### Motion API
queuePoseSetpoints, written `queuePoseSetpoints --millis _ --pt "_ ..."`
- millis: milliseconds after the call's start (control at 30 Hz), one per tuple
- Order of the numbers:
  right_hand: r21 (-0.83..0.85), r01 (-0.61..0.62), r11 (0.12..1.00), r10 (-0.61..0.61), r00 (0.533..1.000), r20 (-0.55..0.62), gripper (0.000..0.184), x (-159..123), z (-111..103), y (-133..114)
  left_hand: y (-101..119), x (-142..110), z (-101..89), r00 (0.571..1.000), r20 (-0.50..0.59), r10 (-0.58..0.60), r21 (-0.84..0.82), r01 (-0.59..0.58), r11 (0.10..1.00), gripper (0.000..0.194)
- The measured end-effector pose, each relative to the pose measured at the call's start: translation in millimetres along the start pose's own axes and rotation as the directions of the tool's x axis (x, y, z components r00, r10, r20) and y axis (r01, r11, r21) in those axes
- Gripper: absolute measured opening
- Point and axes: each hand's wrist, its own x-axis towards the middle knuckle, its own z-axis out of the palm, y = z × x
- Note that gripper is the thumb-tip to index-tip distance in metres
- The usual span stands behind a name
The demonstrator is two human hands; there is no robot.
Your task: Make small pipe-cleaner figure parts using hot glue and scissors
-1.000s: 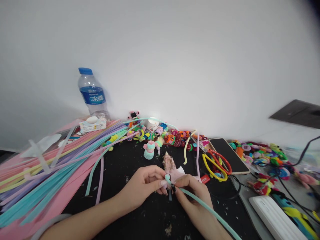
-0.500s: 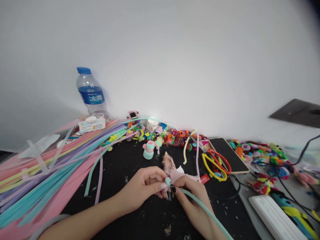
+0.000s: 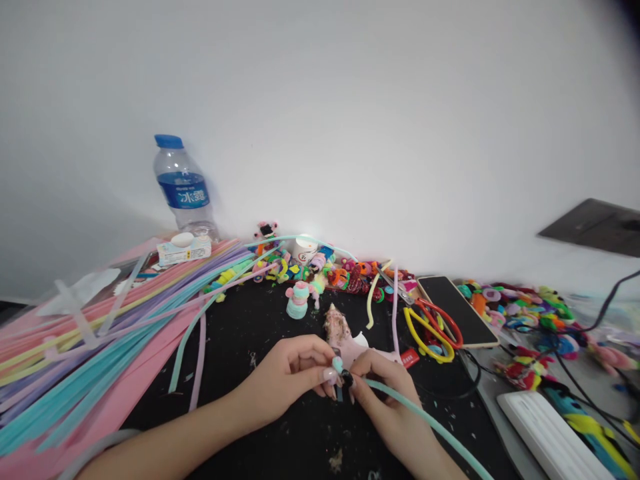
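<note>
A mint-green pipe cleaner runs from between both hands toward the lower right edge. Its near end is bent into a small coil, pinched by my left hand between thumb and index finger. My right hand is closed on the same pipe cleaner just beside the coil, fingertips almost touching the left ones. Behind the hands lies a pink glue gun with a crusted nozzle, partly covered by the fingers. Beyond it stands a small mint and pink pipe-cleaner figure.
Bundles of pastel pipe cleaners cover the left side. A water bottle stands behind them. To the right are yellow-handled and red-handled scissors, a phone, a white power strip and dark cables. Colourful pipe-cleaner figures line the back.
The free length of the mint-green pipe cleaner has swung slightly to the right. Both hands stay in nearly the same place, with small finger shifts at the coil.
</note>
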Motion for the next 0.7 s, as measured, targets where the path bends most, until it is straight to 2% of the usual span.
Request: queuePoseSetpoints --millis 500,700 --pt "-0.039 0.002 0.999 -0.001 0.999 0.038 0.020 0.6 0.1 -0.6 5.7 -2.7 -0.1 0.999 -0.003 0.053 0.194 -0.051 0.980 0.016" --pt "-0.042 0.000 0.999 0.002 0.999 0.044 0.021 -0.7 -0.3 -0.7 4.4 -3.2 -0.2 0.999 0.005 0.054 0.204 -0.054 0.978 0.017"
